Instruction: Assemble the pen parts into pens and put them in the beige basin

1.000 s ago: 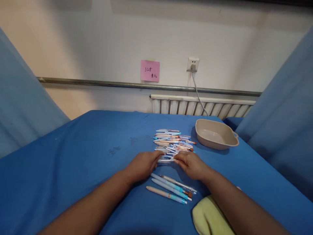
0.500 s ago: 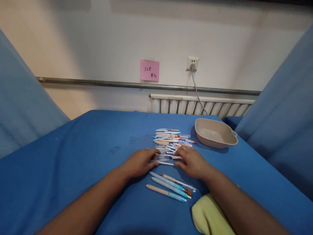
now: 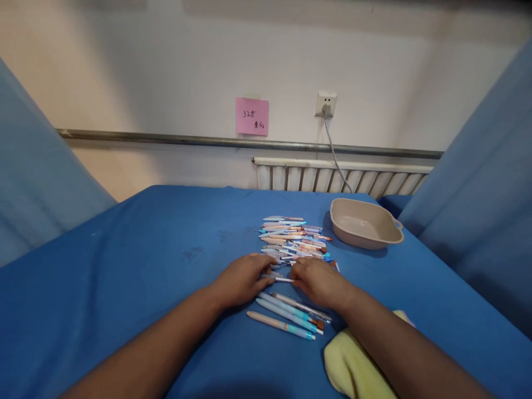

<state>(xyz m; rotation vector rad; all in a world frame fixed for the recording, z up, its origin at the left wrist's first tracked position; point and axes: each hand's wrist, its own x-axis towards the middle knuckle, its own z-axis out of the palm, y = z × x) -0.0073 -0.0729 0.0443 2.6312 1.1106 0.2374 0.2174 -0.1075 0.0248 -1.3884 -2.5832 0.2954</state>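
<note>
A loose pile of pens (image 3: 291, 235) lies across the blue cloth in front of me, mostly pale blue, peach and white. At its near edge, my left hand (image 3: 243, 280) has thumb and fingers closed around the left end of a thin white pen (image 3: 284, 279). The other end of that pen is between the pinched fingertips of my right hand (image 3: 320, 281). My fingers partly hide both ends and some pens behind them. Closer to me, several separate pens (image 3: 286, 317) lie side by side at a slant, one of them peach and light blue (image 3: 278, 325).
A beige plastic basin (image 3: 366, 224) stands on the blue cloth (image 3: 124, 288) at the far right. Below my right forearm lies a yellow cloth (image 3: 357, 363). A radiator (image 3: 320, 177), a metal rail and a plugged-in cable are along the wall, with blue curtains at both sides.
My right hand has shifted slightly left and nearer me, its fingers drawing together at the white pen's end. More pen ends show behind it. The left hand has barely moved.
</note>
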